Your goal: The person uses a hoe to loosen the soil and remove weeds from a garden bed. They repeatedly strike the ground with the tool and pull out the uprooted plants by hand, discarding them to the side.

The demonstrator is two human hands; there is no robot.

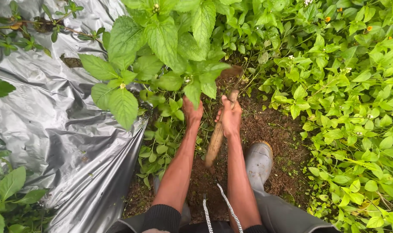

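Right hand fingers clamped on wooden handle, frame centre. Left hand reaching under weed, grip hidden. Risks: blade nicking left hand or rubber boot; tearing grey plastic sheet.

You're outdoors, looking straight down at dark, crumbly soil scattered with bits of dry debris. To your left, a wide silver-grey plastic sheet lies crinkled over the ground, catching soft daylight in pale streaks. Dense green leafy plants crowd your right side and the top, dotted with tiny white and orange flowers. No hard shadows anywhere; the light is even and overcast.
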